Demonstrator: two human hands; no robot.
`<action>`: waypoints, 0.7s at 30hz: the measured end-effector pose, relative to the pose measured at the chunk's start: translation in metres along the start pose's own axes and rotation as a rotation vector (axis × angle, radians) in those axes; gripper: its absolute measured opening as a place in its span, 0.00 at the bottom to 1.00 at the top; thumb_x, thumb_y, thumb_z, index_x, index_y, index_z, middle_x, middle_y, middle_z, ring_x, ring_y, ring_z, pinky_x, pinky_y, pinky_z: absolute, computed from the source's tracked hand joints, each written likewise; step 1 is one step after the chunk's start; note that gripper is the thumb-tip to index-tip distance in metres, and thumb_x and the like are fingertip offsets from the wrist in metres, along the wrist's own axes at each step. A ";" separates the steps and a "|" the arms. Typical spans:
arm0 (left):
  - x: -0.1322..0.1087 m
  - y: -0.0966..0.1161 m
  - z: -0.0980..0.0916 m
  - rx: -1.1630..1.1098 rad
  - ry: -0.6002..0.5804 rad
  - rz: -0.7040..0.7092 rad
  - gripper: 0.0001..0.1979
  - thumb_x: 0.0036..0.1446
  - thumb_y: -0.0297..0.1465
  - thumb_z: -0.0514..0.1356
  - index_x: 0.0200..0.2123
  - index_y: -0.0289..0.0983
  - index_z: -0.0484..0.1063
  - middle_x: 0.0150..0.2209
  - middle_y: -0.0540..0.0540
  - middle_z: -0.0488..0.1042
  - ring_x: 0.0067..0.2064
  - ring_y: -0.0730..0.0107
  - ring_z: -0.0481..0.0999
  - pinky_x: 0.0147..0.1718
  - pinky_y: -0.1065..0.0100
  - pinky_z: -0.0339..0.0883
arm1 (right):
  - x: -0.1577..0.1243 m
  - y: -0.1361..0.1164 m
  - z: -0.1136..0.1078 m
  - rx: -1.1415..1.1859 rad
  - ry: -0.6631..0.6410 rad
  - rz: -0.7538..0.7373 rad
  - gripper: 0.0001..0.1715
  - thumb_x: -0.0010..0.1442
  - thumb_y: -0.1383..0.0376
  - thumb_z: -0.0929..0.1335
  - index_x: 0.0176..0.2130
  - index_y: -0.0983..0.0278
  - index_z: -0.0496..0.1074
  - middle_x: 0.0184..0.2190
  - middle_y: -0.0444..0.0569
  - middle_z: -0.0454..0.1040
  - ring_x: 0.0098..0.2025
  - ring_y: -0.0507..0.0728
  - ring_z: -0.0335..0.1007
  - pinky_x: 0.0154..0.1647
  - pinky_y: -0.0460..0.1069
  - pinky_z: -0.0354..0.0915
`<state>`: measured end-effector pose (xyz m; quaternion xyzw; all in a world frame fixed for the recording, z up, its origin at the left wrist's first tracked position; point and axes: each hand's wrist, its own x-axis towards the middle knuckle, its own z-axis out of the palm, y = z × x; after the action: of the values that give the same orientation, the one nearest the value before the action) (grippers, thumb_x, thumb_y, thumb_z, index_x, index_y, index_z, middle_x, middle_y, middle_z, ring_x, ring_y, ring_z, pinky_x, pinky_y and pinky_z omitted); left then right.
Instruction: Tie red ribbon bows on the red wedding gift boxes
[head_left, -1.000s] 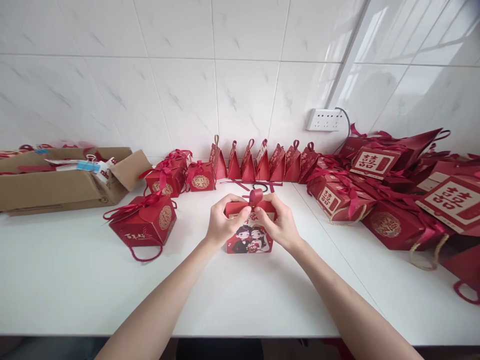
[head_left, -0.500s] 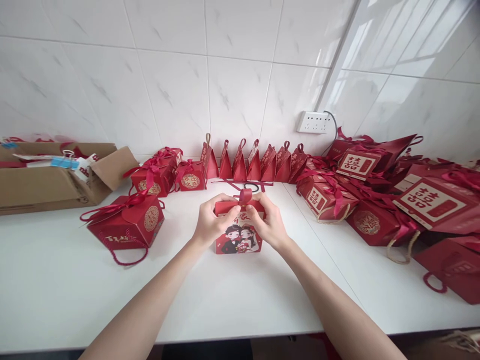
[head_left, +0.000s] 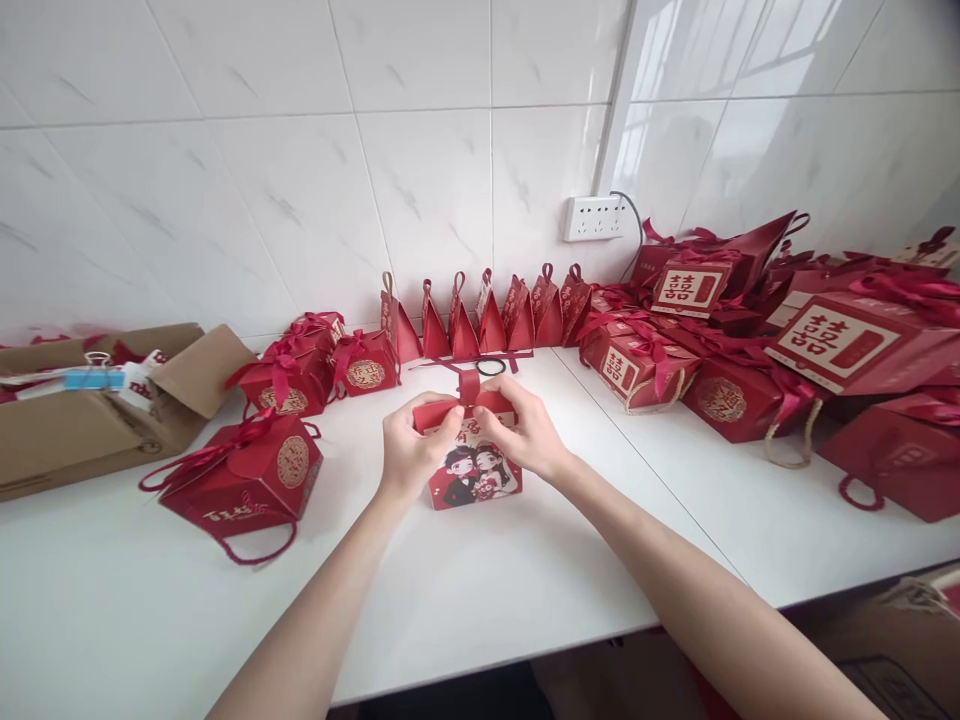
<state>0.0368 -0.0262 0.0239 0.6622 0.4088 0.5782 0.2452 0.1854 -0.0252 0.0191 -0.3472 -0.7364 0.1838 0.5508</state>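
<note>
A small red gift box (head_left: 474, 474) with a cartoon bride and groom on its front stands upright on the white table. A loop of red ribbon (head_left: 469, 388) rises from its top. My left hand (head_left: 420, 446) grips the upper left of the box, thumb on the front near the top edge. On the upper right, my right hand (head_left: 523, 432) holds it the same way, its thumb close to the other one. The fingers of both hands are behind the box, hidden.
Behind stands a row of red triangular boxes (head_left: 489, 325), with a black ring (head_left: 491, 367) and ribbon strips before it. Red boxes (head_left: 244, 472) with bows sit at left beside a cardboard carton (head_left: 172, 405). More red boxes (head_left: 832, 345) pile up at right. A power strip (head_left: 595, 219) is on the wall.
The view has turned and tilted slightly, so the surroundings shift in the picture. Both hands keep their hold on the gift box, with little visible change in grip.
</note>
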 end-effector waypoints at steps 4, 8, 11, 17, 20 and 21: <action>-0.001 -0.004 0.000 -0.015 -0.006 -0.029 0.08 0.48 0.34 0.61 0.26 0.35 0.71 0.21 0.51 0.71 0.23 0.74 0.68 0.23 0.73 0.63 | 0.000 0.000 0.000 -0.006 0.003 0.016 0.04 0.58 0.65 0.61 0.31 0.61 0.62 0.28 0.44 0.66 0.31 0.52 0.62 0.33 0.47 0.61; -0.001 -0.003 0.001 0.032 -0.019 -0.015 0.09 0.49 0.35 0.60 0.23 0.35 0.70 0.19 0.51 0.68 0.22 0.76 0.66 0.21 0.74 0.61 | 0.001 -0.003 0.000 -0.020 0.018 0.031 0.05 0.58 0.65 0.61 0.30 0.61 0.61 0.28 0.43 0.64 0.31 0.52 0.61 0.33 0.47 0.60; 0.000 -0.002 0.002 0.024 -0.014 -0.012 0.10 0.50 0.36 0.59 0.23 0.36 0.68 0.19 0.52 0.66 0.22 0.76 0.64 0.21 0.74 0.61 | 0.001 -0.003 0.000 -0.029 0.023 0.042 0.05 0.58 0.65 0.61 0.30 0.61 0.61 0.27 0.43 0.64 0.31 0.52 0.62 0.33 0.47 0.60; 0.000 -0.002 0.000 -0.041 -0.064 -0.029 0.09 0.49 0.36 0.60 0.25 0.36 0.67 0.19 0.52 0.66 0.21 0.76 0.64 0.20 0.74 0.61 | -0.001 -0.003 -0.001 -0.021 0.001 0.053 0.05 0.59 0.64 0.61 0.30 0.62 0.62 0.29 0.44 0.67 0.33 0.53 0.65 0.35 0.48 0.63; -0.001 -0.003 0.000 -0.008 -0.018 -0.035 0.10 0.49 0.36 0.60 0.24 0.36 0.68 0.19 0.52 0.66 0.21 0.77 0.63 0.20 0.74 0.60 | -0.003 -0.002 -0.002 0.035 -0.018 0.092 0.05 0.58 0.63 0.62 0.36 0.61 0.63 0.34 0.47 0.70 0.35 0.54 0.67 0.36 0.49 0.65; 0.000 -0.004 0.000 0.001 0.012 -0.042 0.10 0.49 0.36 0.60 0.23 0.35 0.68 0.19 0.52 0.67 0.21 0.76 0.64 0.20 0.74 0.60 | -0.004 0.000 -0.002 0.090 -0.028 0.115 0.10 0.58 0.62 0.63 0.41 0.61 0.63 0.36 0.48 0.70 0.36 0.55 0.68 0.36 0.50 0.66</action>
<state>0.0361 -0.0245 0.0208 0.6501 0.4243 0.5767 0.2544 0.1881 -0.0284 0.0177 -0.3613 -0.7139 0.2527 0.5440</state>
